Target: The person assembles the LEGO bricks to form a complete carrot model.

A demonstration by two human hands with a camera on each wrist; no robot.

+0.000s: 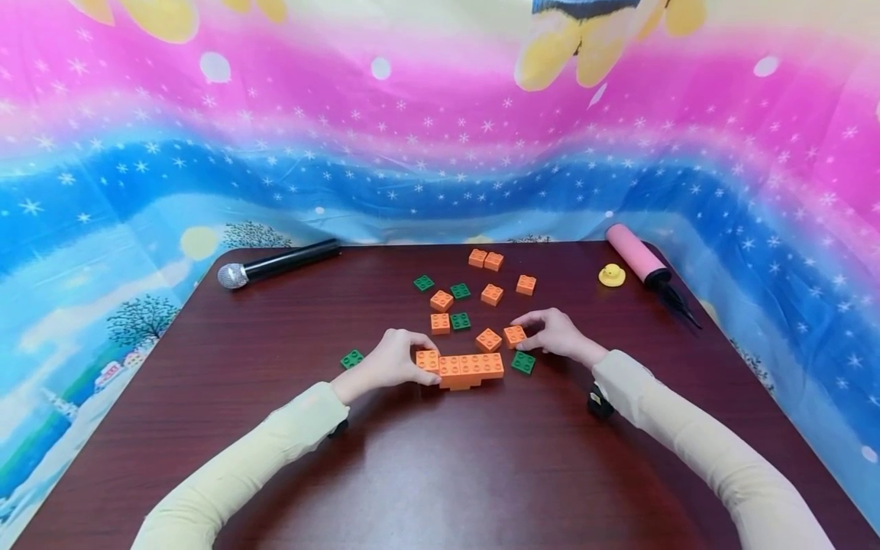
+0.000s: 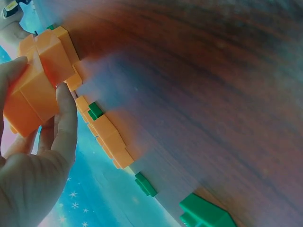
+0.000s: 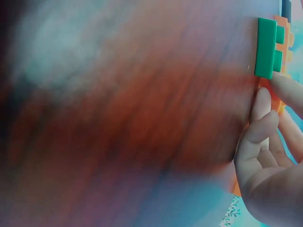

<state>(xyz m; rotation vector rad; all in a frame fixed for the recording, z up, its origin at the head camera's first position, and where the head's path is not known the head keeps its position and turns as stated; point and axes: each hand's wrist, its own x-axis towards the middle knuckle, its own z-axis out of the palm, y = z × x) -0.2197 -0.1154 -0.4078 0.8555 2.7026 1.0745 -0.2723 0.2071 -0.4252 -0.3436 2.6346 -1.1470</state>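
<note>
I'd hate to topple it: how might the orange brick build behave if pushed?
The orange brick build would likely stay stiff, its bricks appearing interlocked. It may tip, since its long top overhangs narrower lower layers. Flat sides make rolling unlikely.

Looks like you're at a staged tabletop set; can't tell whether home, lab or office, since the cloth walls off the far side and both flanks of your worktop. Cloth is a kid-style print: pink and blue bands, snowflakes, trees. Worktop is glossy dark red-brown with wood grain and rounded far corners. On it you've got toy bricks, a yellow duck, a mic and a pump. Black unit at your right wrist fits a recording setup.
</note>
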